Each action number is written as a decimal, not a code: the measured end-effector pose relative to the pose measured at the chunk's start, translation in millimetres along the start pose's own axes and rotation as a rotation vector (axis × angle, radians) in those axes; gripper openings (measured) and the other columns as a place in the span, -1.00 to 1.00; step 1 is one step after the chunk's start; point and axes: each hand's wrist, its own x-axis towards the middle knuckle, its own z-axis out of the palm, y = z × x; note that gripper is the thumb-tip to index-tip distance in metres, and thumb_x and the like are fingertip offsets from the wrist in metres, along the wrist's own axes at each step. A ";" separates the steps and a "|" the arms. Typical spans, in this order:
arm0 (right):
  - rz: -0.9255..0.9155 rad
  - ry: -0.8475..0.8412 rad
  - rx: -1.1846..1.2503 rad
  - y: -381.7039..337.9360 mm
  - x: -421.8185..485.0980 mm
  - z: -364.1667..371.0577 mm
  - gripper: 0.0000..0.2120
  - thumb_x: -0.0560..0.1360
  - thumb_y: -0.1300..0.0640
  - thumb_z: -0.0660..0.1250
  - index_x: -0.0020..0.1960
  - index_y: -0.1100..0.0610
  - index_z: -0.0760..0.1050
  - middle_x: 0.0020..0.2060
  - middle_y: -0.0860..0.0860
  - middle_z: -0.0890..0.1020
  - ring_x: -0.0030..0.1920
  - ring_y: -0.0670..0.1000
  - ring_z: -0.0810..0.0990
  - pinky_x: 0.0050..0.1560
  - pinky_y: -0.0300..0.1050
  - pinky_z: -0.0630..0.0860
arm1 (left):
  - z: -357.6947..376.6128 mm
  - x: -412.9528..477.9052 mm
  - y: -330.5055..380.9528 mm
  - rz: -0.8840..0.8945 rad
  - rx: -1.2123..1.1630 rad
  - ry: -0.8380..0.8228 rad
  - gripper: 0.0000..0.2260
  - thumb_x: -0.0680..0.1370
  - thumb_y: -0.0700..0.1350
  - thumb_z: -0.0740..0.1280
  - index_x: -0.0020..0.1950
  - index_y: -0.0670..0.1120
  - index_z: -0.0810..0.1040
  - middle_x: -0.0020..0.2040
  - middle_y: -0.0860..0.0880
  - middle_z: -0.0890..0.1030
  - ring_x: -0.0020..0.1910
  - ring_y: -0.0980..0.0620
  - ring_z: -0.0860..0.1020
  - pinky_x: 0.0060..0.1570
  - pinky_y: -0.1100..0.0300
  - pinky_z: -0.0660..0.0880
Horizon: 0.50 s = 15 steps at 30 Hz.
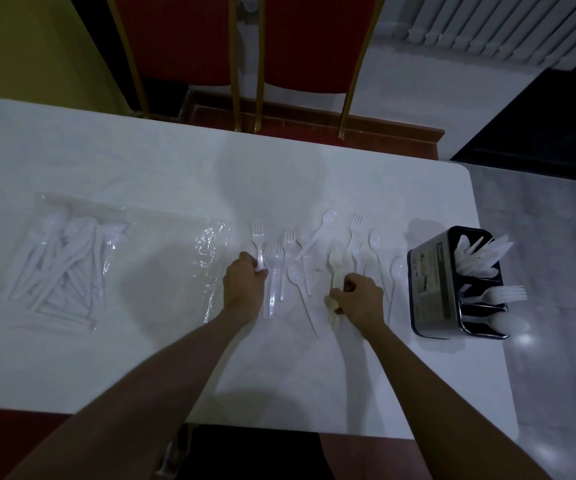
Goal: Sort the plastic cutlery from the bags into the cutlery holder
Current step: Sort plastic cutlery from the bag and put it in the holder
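Note:
Several white plastic forks and spoons (326,223) lie loose on the white table (141,358) in front of me. My left hand (243,285) pinches the handle of a fork (258,242) at the left of the spread. My right hand (359,299) is closed around a bundle of spoons (335,268) that sticks out toward the far side. At the right stands a black cutlery holder (428,289) with knives in its far slot, forks in the middle one and spoons in the near one. A clear bag of cutlery (58,265) lies at the left.
An empty crumpled clear bag (210,258) lies just left of my left hand. Two red chairs with gold frames (245,64) stand beyond the table's far edge. The holder sits close to the table's right edge, with grey floor (556,237) past it.

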 end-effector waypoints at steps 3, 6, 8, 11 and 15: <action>0.031 -0.009 0.039 -1.0 -0.2 0.8 -0.76 0.37 0.21 0.43 -0.37 0.30 0.45 -0.44 0.22 0.55 -0.32 0.25 0.64 -0.23 0.20 0.62 | -0.1 -8.7 -2.5 -0.022 -0.019 -0.016 -0.89 0.47 -0.20 0.36 -0.04 -0.21 0.58 -0.10 -0.15 0.64 -0.06 -0.14 0.59 -0.07 0.10 0.47; 0.032 -0.008 0.069 -5.8 -1.6 1.1 -0.74 0.37 0.22 0.43 -0.40 0.30 0.44 -0.44 0.24 0.55 -0.30 0.27 0.64 -0.19 0.20 0.62 | -2.0 -25.5 -6.5 -0.028 -0.016 -0.008 -0.91 0.43 -0.24 0.33 -0.14 -0.21 0.62 -0.20 -0.13 0.65 -0.15 -0.12 0.60 -0.19 0.22 0.38; 0.032 -0.005 0.079 -9.2 -1.7 0.4 -0.68 0.37 0.23 0.42 -0.46 0.18 0.36 -0.50 0.13 0.49 -0.31 0.26 0.64 -0.18 0.17 0.63 | -1.6 -33.0 -9.7 -0.048 -0.026 -0.018 -0.91 0.42 -0.22 0.35 -0.14 -0.20 0.62 -0.21 -0.12 0.64 -0.17 -0.10 0.59 -0.18 0.23 0.37; 0.020 -0.009 0.082 -12.6 -1.0 0.0 -0.68 0.38 0.22 0.43 -0.45 0.17 0.36 -0.50 0.10 0.50 -0.33 0.24 0.64 -0.17 0.15 0.63 | 2.6 -29.7 -11.4 -0.061 -0.012 -0.033 -0.86 0.42 -0.09 0.36 -0.18 -0.17 0.57 -0.22 -0.10 0.59 -0.19 -0.10 0.57 -0.20 0.19 0.35; 0.043 -0.015 0.110 -13.5 0.1 0.1 -0.70 0.39 0.24 0.43 -0.43 0.18 0.37 -0.49 0.09 0.50 -0.42 0.10 0.64 -0.19 0.14 0.64 | 8.4 -13.4 0.1 -0.022 0.039 -0.057 -0.67 0.38 0.10 0.44 -0.19 -0.16 0.48 -0.18 -0.08 0.52 -0.20 -0.06 0.50 -0.22 0.16 0.31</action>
